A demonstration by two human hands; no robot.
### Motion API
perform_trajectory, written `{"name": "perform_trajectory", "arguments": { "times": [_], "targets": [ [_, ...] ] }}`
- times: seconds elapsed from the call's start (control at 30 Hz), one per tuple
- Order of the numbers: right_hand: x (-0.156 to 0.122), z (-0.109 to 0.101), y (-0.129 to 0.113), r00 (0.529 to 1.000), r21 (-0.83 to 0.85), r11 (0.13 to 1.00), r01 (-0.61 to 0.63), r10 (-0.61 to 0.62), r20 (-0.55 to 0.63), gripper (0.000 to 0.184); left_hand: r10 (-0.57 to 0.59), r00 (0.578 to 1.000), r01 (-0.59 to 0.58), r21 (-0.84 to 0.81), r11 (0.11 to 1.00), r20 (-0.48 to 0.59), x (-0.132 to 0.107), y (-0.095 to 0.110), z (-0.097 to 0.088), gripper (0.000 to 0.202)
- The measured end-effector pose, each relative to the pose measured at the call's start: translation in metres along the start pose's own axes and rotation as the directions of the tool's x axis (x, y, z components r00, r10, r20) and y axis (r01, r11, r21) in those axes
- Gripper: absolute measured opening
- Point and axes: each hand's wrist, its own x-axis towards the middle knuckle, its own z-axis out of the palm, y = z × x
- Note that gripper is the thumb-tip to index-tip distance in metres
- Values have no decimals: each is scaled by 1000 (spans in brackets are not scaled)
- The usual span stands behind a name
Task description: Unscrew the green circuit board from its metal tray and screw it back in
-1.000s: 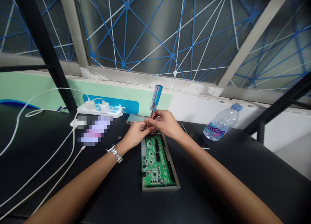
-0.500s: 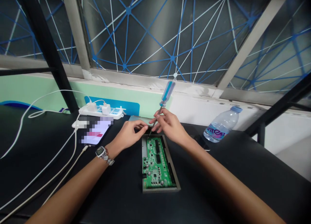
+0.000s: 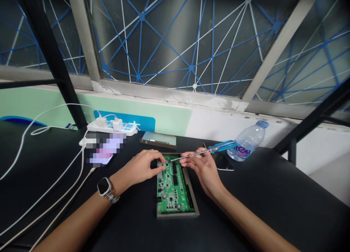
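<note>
A green circuit board (image 3: 171, 188) lies in a shallow metal tray (image 3: 195, 204) on the black table. My right hand (image 3: 205, 168) holds a screwdriver (image 3: 224, 146) with a clear blue handle, its shaft almost level above the far end of the board. The handle points right and the tip points left. My left hand (image 3: 144, 165) is curled at that tip, thumb and index finger close together around it. Whatever may be between those fingertips is too small to make out.
Behind the board lies a flat metal panel (image 3: 158, 139). A water bottle (image 3: 247, 140) leans at the right, near a dark phone (image 3: 223, 161). At the left are a lit phone (image 3: 108, 150), a white power strip (image 3: 128, 128) and several white cables (image 3: 58, 183).
The screwdriver has swung from steeply upright to nearly level, handle now to the right. Both hands have come nearer, over the board's far end, and my left fingers have moved to the tip.
</note>
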Motion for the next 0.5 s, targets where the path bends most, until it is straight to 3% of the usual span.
{"name": "perform_trajectory", "arguments": {
  "times": [0.5],
  "targets": [
    [-4, 4, 5, 1000, 30, 1000, -3, 3, -27, 37, -11, 1000, 8, -156, 988, -18, 5, 5, -1, 15]
  ]
}}
